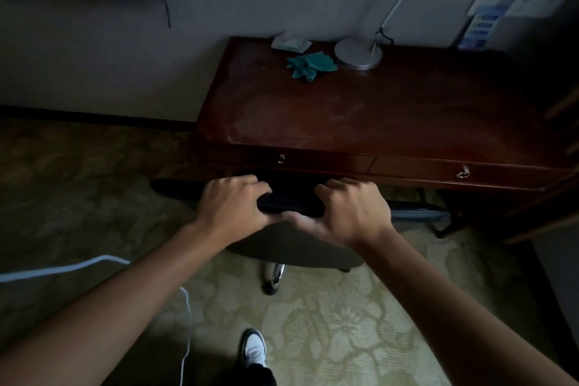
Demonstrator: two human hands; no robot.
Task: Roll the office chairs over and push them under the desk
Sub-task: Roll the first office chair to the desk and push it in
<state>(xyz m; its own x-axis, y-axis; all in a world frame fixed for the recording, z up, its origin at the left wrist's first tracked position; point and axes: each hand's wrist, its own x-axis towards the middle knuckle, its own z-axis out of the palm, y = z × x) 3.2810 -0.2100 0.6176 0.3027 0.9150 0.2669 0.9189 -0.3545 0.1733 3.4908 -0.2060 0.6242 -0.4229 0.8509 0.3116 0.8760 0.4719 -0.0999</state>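
Both hands grip the top of the office chair [291, 247] backrest at the front edge of the desk [360, 110].

The chair stands on the patterned carpet [344, 323] with its dark backrest just below the desk's drawer fronts and its seat mostly hidden beneath the desktop; one chrome leg with a caster [273, 279] shows behind it. Left hand [232, 207] and right hand [351, 213] sit side by side on the backrest's top edge, fingers curled over it, thumbs on the near side. On the desk, at the back: a round lamp base [358, 53], a crumpled green cloth [310, 64], a pale packet [289, 42]. A white cable [78, 268] lies on the carpet to the left. One white shoe [254, 351] is visible below.
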